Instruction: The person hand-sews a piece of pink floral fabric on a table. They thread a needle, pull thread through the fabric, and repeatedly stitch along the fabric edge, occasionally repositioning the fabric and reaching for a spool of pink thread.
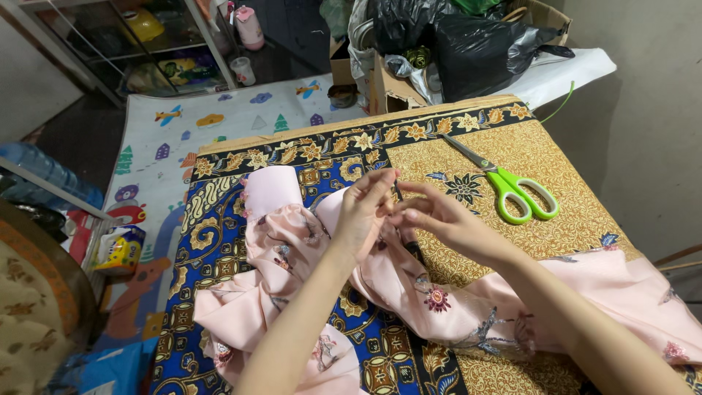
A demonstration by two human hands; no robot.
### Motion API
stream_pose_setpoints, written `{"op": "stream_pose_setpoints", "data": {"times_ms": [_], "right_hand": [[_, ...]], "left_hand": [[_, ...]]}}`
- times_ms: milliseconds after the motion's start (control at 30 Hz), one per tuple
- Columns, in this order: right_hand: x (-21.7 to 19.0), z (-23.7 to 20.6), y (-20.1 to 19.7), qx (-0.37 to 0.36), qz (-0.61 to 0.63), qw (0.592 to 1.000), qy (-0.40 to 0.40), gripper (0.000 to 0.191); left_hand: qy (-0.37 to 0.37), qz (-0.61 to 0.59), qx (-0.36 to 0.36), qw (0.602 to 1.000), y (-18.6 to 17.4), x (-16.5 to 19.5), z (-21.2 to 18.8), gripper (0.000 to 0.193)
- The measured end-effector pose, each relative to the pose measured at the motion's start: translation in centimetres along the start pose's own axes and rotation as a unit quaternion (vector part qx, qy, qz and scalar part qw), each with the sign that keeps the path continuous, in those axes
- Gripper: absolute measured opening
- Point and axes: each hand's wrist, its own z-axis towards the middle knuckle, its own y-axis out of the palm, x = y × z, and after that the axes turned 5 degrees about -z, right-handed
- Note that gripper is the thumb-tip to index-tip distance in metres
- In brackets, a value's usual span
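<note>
Pink floral fabric (292,249), crumpled across a blue-and-gold batik cloth (219,241) on the table, centre to near right. Left hand (362,208) and right hand (446,223) meet above it, fingertips pinched narrow on a fabric edge; any needle or thread too small to tell. Green-handled scissors (512,186) lie unused, far right. Fabric unfolded; no finished work visible.

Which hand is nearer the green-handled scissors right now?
Right. The right hand is just left of the scissors, apart from them, pinching the pink fabric. The left hand sits farther left, beyond the right.
</note>
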Motion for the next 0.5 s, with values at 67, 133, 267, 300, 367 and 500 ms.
{"op": "stream_pose_setpoints", "data": {"times_ms": [67,133,267,300,367,500], "right_hand": [[0.0,-0.2,0.0,-0.046,0.054,0.996,0.047,0.051],[0.1,-0.3,-0.3,-0.064,0.046,0.994,0.079,0.042],[-0.1,-0.3,-2.5,0.022,-0.082,0.993,0.086,0.032],[-0.2,-0.2,-3.2,0.061,-0.112,0.989,0.080,0.030],[-0.4,-0.3,-4.6,0.104,-0.148,0.980,0.083,0.031],[-0.8,-0.7,-6.9,0.149,-0.185,0.966,0.101,0.034]], "left_hand": [[0.014,0.005,-0.001,1.000,-0.3,0.3,0.2,0.022],[0.029,0.009,0.004,1.000,-0.8,0.6,0.7,0.021],[0.079,-0.006,0.060,0.995,-2.7,2.0,1.6,0.019],[0.096,-0.015,0.079,0.992,-3.3,2.4,1.9,0.019],[0.132,-0.013,0.142,0.981,-4.4,3.3,2.5,0.016],[0.223,-0.024,0.285,0.932,-6.3,5.0,2.9,0.016]]}}
